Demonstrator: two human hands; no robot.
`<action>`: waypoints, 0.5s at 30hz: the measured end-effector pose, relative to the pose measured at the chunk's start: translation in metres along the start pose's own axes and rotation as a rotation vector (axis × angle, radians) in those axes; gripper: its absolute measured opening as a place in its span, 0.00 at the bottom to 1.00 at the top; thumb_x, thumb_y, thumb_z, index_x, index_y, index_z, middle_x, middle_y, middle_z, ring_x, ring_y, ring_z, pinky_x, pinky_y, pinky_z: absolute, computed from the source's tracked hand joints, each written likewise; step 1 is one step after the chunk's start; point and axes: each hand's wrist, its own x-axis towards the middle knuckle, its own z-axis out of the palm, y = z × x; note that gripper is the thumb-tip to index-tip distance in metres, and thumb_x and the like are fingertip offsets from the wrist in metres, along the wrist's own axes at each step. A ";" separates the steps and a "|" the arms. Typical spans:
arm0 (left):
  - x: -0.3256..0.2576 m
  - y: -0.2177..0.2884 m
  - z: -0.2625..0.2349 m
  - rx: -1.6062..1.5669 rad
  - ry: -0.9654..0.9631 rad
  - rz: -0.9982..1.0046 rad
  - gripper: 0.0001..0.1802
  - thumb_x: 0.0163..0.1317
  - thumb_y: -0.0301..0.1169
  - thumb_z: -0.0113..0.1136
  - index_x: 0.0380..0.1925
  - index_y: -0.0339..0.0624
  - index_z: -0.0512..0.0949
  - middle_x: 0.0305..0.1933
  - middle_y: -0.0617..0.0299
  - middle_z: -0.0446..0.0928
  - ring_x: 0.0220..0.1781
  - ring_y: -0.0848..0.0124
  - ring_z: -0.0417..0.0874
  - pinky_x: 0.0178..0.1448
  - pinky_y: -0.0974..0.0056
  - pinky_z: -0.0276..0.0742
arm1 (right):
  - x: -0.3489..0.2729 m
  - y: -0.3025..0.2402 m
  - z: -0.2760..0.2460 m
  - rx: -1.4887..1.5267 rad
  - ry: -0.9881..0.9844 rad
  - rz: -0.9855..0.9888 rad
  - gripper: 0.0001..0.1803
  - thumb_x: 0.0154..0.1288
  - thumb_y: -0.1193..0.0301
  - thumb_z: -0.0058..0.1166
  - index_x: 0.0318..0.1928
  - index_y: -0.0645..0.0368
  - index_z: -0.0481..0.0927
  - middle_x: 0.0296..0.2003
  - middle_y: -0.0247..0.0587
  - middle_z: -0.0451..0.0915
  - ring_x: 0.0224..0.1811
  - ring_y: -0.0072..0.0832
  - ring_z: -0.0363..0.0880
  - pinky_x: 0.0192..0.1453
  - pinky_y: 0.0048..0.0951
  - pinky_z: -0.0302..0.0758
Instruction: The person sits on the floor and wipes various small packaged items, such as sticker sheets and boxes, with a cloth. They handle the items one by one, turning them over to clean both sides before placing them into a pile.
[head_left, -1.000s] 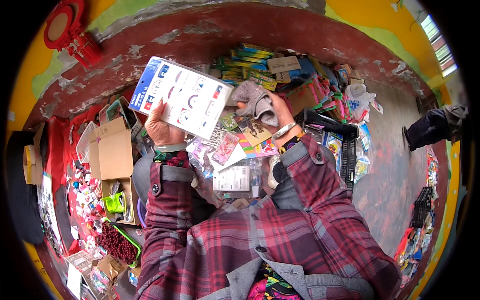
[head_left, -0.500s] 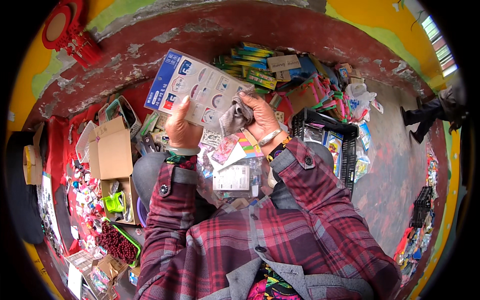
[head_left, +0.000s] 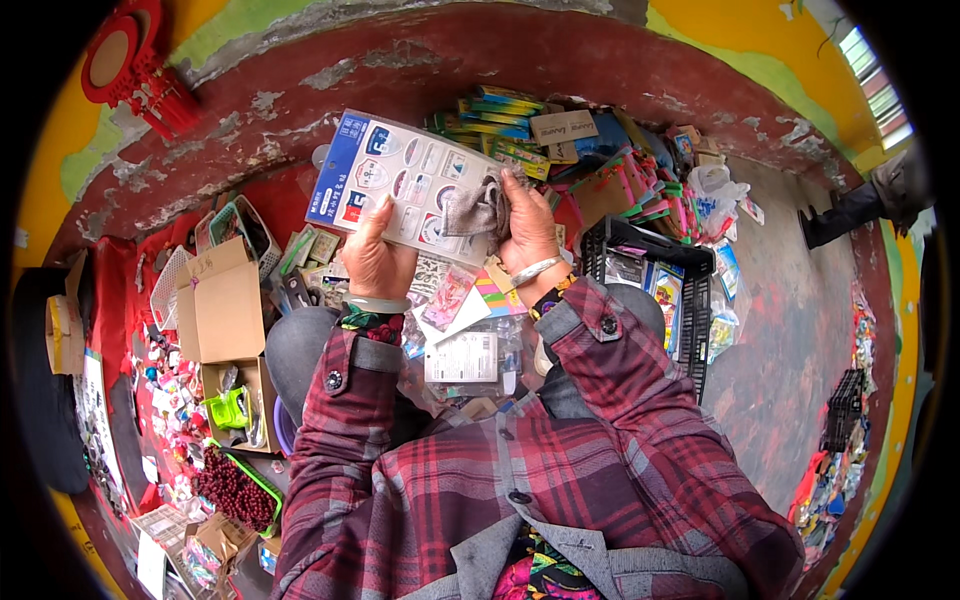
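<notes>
A flat sticker pack (head_left: 405, 170) with a blue header strip and several printed labels is raised over the pile. My left hand (head_left: 378, 255) grips its near edge, thumb on the printed face. In my right hand (head_left: 530, 230) is a crumpled grey cloth (head_left: 472, 212), pinched under the thumb and lying against the pack's right end. The fingers behind the pack and cloth are hidden. Below my hands lie a white card (head_left: 461, 357) and a pink packet (head_left: 448, 298) among clear plastic packaging.
To the right stands a black crate (head_left: 696, 300) with flat packs in it. An open cardboard box (head_left: 225, 330) holding a green item is at the left. Stacked yellow-green boxes (head_left: 500, 115) lie against the wall. Another person's dark-clad leg (head_left: 848, 217) shows at far right.
The sticker pack and my left hand have shifted slightly to the right. The cloth has moved up a little on the pack's right end. The other person's leg at far right has changed position.
</notes>
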 end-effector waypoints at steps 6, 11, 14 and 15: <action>0.010 0.038 -0.018 -0.103 0.036 0.070 0.23 0.62 0.24 0.47 0.58 0.30 0.63 0.59 0.48 0.69 0.62 0.58 0.69 0.68 0.51 0.59 | 0.047 -0.049 -0.037 0.175 0.144 -0.032 0.12 0.65 0.60 0.52 0.39 0.54 0.77 0.38 0.31 0.80 0.36 0.31 0.79 0.44 0.36 0.76; 0.009 0.048 -0.021 -0.164 -0.020 0.082 0.22 0.63 0.21 0.46 0.58 0.30 0.63 0.59 0.48 0.69 0.62 0.57 0.69 0.69 0.51 0.59 | 0.040 -0.073 -0.036 0.147 -0.164 0.056 0.14 0.65 0.60 0.52 0.44 0.57 0.77 0.42 0.35 0.79 0.47 0.31 0.76 0.55 0.38 0.70; 0.007 0.049 -0.016 -0.142 -0.031 0.103 0.23 0.62 0.21 0.46 0.59 0.31 0.63 0.59 0.48 0.69 0.62 0.57 0.69 0.68 0.50 0.60 | 0.024 -0.069 -0.019 0.060 -0.254 0.139 0.18 0.66 0.60 0.51 0.48 0.59 0.75 0.45 0.40 0.79 0.48 0.33 0.76 0.56 0.37 0.71; 0.007 0.049 -0.016 -0.137 -0.038 0.097 0.23 0.62 0.21 0.46 0.59 0.32 0.62 0.59 0.48 0.69 0.62 0.56 0.70 0.68 0.50 0.61 | 0.023 -0.065 -0.017 0.035 -0.305 0.166 0.19 0.66 0.59 0.50 0.51 0.59 0.74 0.46 0.40 0.78 0.49 0.33 0.76 0.58 0.37 0.70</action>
